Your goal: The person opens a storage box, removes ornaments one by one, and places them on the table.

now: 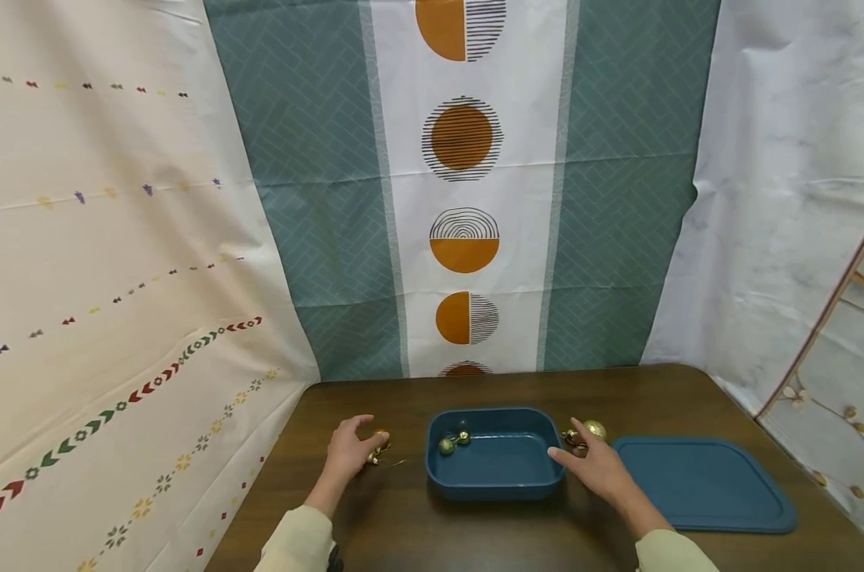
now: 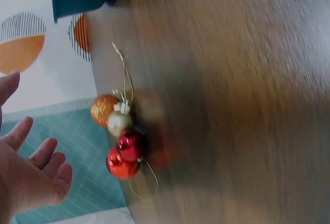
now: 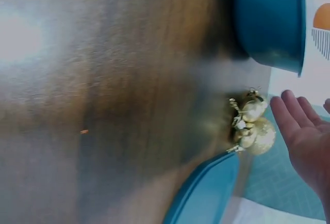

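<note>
My left hand [image 1: 347, 450] hovers over a small cluster of baubles left of the blue box, fingers apart and holding nothing. In the left wrist view the cluster shows an orange glittery bauble [image 2: 103, 109], a pale pearly one [image 2: 118, 124], a dark red one [image 2: 132, 145] and a shiny orange-red one [image 2: 121, 165], with gold strings. My right hand [image 1: 594, 467], also empty with fingers extended, is by the box's right end, near a group of gold baubles [image 3: 262, 136]. Inside the blue box [image 1: 496, 493] lie a glittery gold bauble [image 1: 447, 446] and a shiny gold bauble [image 1: 463, 437].
A flat blue lid [image 1: 707, 483] lies on the brown wooden table [image 1: 474, 540], right of the gold baubles. Patterned cloth [image 1: 467, 175] hangs behind the table. A wooden ladder-like frame [image 1: 825, 318] is pictured or stands at the far right.
</note>
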`<state>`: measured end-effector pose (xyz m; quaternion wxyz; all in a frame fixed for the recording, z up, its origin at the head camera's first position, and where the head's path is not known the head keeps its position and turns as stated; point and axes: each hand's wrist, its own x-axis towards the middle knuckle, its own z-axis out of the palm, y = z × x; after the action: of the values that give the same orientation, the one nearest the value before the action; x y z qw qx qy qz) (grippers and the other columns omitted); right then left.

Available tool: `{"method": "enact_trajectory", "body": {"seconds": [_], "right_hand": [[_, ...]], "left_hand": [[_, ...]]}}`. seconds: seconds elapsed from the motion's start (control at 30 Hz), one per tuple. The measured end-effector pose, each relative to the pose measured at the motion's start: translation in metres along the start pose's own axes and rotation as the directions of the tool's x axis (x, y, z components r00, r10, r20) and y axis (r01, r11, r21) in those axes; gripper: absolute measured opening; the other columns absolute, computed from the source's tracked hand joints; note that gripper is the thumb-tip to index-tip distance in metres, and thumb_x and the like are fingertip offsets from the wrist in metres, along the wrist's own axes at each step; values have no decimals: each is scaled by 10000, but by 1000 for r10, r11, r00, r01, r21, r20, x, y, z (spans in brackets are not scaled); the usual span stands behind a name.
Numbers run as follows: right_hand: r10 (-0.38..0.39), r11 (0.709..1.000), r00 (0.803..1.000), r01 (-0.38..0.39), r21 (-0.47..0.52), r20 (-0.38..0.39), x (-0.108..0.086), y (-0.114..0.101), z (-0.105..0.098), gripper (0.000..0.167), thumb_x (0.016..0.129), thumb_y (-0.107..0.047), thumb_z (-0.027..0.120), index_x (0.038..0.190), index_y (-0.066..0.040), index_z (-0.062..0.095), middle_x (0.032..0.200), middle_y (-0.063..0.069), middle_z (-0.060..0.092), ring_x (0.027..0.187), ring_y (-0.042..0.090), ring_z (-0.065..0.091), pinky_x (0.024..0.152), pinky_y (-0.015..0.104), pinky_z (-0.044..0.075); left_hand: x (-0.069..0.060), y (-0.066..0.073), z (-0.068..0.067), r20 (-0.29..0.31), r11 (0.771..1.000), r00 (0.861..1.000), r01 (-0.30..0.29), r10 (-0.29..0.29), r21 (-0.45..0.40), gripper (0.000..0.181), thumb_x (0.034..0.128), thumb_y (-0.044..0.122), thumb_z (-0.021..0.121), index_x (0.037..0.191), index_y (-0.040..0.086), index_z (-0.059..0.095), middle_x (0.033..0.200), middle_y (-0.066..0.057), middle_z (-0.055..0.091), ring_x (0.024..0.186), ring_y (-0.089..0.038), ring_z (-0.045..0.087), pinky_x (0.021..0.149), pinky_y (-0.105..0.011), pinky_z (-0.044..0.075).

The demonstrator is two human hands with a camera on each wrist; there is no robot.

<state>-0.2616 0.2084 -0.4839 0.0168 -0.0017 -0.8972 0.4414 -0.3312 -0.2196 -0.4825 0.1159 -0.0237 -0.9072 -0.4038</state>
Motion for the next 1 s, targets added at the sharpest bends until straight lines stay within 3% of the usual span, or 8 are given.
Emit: {"method": "enact_trajectory", "body": {"seconds": [0.3, 0.47, 0.77, 1.0], "right_hand": [[-108, 994, 988, 105, -34, -115, 11, -14, -2, 749, 963, -392, 651, 1515, 10, 341, 1413, 307, 469, 1221, 452, 532, 940, 565, 479], [-153, 988, 980, 150, -30, -127, 20, -25, 4, 694, 967, -333, 658, 1491, 26, 380, 1385, 308, 501, 1212, 466, 539, 956, 566, 471], [-135, 987, 985, 143, 68, -105, 36, -45, 40, 587, 956, -249, 679, 1440, 13, 475, 1283, 245, 601, 1132, 392, 613, 876, 513, 524], [-97, 990, 993, 103, 95, -69, 49, -57, 77, 534, 957, -239, 675, 1400, 21, 526, 1223, 209, 639, 1140, 395, 591, 904, 527, 500]], "left_hand": [[-7, 13, 20, 102, 998, 994, -30, 35, -54, 583, 868, 355, 767, 1305, 8, 597, 1332, -244, 537, 1233, -446, 482, 1007, -590, 421], [-15, 17, 31, 175, 994, 982, -50, 66, -98, 641, 872, 381, 758, 1355, 11, 560, 1371, -241, 525, 1258, -463, 478, 995, -622, 416], [-33, 24, 50, 286, 988, 952, -73, 111, -139, 760, 874, 375, 764, 1450, -6, 447, 1429, -270, 463, 1277, -484, 459, 1005, -634, 396], [-40, 25, 61, 325, 981, 935, -84, 139, -177, 804, 843, 352, 801, 1465, 6, 427, 1402, -247, 497, 1258, -443, 496, 993, -618, 419]]}}
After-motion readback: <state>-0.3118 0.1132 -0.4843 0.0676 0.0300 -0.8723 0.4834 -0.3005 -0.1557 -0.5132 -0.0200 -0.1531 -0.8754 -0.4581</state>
